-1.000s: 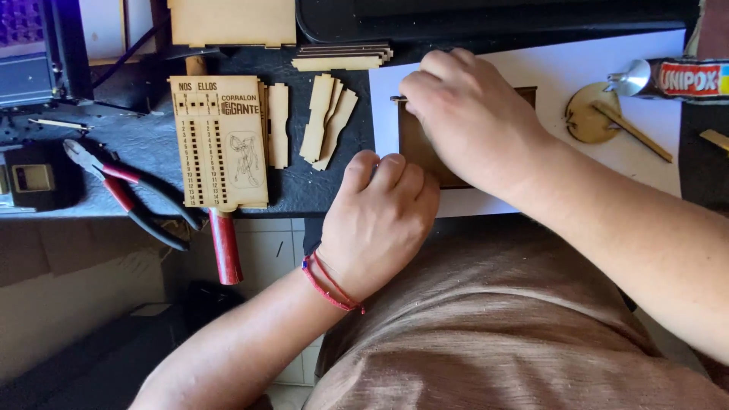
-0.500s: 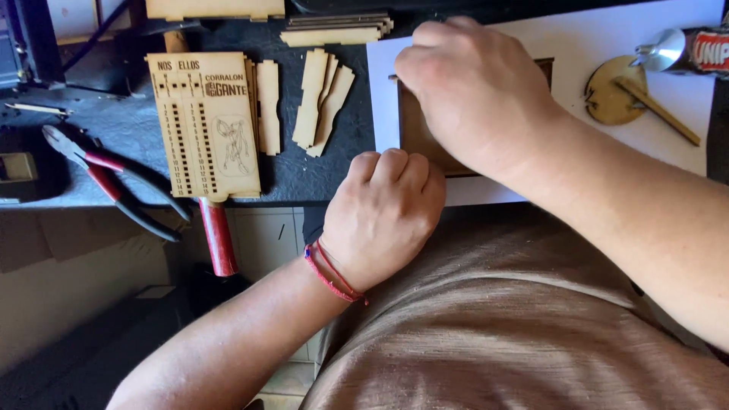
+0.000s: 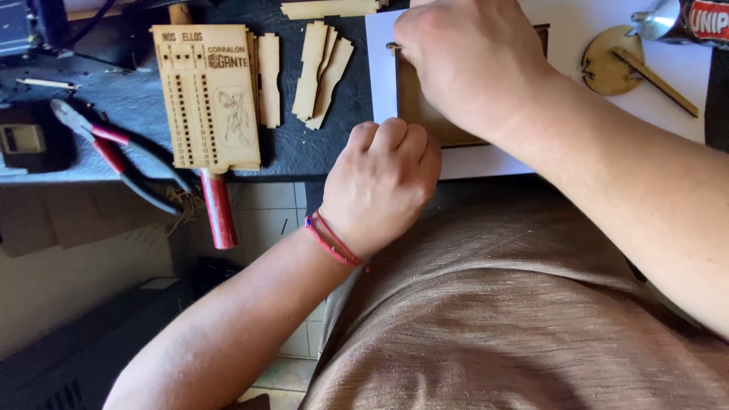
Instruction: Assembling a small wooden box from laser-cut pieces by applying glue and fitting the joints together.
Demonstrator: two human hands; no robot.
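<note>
A dark wooden panel [image 3: 425, 121] lies on a white sheet of paper [image 3: 486, 161] at the bench's front edge. My right hand [image 3: 471, 68] covers most of the panel, its fingers curled down at the upper left corner and gripping it there. My left hand [image 3: 380, 178], with red cords around the wrist, is closed in a fist and rests its knuckles against the panel's near edge. What lies under the right palm is hidden.
Left of the paper lie several cut wooden strips [image 3: 323, 68] and an engraved wooden board [image 3: 209, 99] over a red-handled tool [image 3: 218, 209]. Red-and-black pliers [image 3: 114, 152] and a black device [image 3: 26, 140] sit further left. A wooden disc [image 3: 604, 64], a stick [image 3: 657, 72] and a glue tube [image 3: 683, 19] lie at the right.
The view has tipped, so the bench sits higher in the frame. Both hands stay on the panel, the right one edging slightly toward its upper left corner.
</note>
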